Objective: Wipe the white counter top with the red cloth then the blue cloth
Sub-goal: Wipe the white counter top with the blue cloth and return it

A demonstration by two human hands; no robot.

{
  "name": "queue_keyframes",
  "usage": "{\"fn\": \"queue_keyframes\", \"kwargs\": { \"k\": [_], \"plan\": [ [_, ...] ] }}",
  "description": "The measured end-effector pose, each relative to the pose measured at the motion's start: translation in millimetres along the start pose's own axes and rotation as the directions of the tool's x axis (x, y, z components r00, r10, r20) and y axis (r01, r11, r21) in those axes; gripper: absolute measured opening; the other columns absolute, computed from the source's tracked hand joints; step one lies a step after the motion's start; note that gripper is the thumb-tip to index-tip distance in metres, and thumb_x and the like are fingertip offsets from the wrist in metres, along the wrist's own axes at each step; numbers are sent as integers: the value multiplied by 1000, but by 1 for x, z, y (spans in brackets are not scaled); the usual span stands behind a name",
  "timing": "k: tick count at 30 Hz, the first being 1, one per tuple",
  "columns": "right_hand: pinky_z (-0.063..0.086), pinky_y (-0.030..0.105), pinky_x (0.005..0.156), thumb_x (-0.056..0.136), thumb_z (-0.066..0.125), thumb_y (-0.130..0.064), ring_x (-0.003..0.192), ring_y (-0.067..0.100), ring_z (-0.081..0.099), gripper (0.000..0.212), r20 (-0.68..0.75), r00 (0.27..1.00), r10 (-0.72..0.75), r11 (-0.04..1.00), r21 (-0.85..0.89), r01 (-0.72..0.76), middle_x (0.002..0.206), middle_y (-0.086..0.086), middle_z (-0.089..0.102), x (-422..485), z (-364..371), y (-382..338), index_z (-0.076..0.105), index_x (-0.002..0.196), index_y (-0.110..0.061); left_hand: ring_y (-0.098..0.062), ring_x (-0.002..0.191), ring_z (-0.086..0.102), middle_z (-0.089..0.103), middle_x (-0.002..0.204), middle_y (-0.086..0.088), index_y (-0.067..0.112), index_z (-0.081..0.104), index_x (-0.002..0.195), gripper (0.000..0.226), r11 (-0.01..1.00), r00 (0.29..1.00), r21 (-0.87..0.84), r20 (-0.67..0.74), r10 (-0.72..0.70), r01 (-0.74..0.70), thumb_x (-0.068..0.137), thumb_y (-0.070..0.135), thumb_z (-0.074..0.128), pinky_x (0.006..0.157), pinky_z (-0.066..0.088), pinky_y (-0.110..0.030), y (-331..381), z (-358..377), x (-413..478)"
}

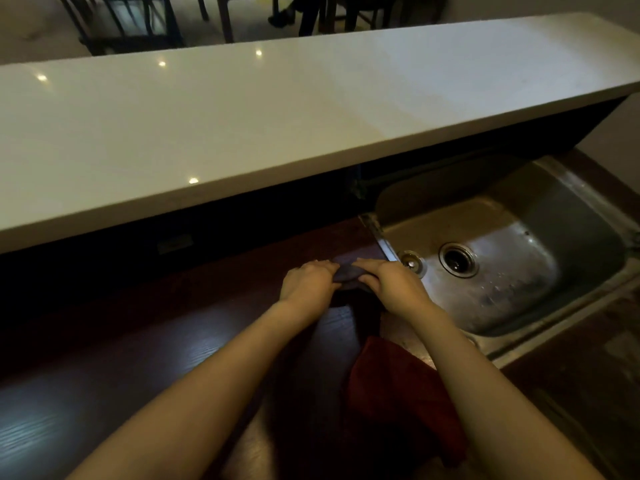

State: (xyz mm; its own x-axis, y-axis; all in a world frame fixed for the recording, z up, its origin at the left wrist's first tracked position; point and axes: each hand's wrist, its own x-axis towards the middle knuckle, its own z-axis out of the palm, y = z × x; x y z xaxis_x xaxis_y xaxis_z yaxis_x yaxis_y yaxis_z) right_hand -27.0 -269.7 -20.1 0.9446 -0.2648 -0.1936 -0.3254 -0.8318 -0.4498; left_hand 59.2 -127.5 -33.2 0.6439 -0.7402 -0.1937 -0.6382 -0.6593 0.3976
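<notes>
On the dark lower counter (145,358), left hand (306,280) and right hand (391,284) pinch the blue cloth (348,271) between them; red cloth (398,393) at 6 o'clock. Soft, light, limp: probably best gripped bunched.

Blue cloth (348,271) mostly hidden under both hands, colour dim.

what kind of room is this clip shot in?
Most likely a home kitchen with a dining area behind it. A stainless steel sink is set into a dark wooden worktop, a raised white counter top runs like a breakfast bar, and dark chairs stand beyond it.
</notes>
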Motion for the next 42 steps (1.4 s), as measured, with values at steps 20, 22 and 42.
{"fn": "queue_keyframes", "kwargs": {
  "k": [20,22,42],
  "plan": [
    [47,38,92,90,48,-26,108,9,59,31,-43,816,-576,816,19,577,114,-17,66,-35,-58,-289,50,114,-44,-22,89,62,68,96,-3,21,61,97,18,994,913,-104,-399,-82,44,87,30,50,78,49,-36,-104,-220,-232],
    [47,36,92,91,46,-26,108,8,58,30,-38,784,-619,784,18,620,115,-18,65,-32,-53,-323,52,115,-44,-22,89,61,69,97,-4,21,62,101,21,992,901,-105,-422,-105,66,88,30,49,80,49,-37,-125,-237,-254],
    [38,32,93,96,37,-27,111,19,53,31,178,848,-500,846,-108,521,129,1,59,63,22,-500,55,120,-29,-29,139,22,40,143,-13,7,42,133,47,976,978,164,-177,-114,144,98,35,30,115,17,-39,-312,-305,-276]
  ]
}}
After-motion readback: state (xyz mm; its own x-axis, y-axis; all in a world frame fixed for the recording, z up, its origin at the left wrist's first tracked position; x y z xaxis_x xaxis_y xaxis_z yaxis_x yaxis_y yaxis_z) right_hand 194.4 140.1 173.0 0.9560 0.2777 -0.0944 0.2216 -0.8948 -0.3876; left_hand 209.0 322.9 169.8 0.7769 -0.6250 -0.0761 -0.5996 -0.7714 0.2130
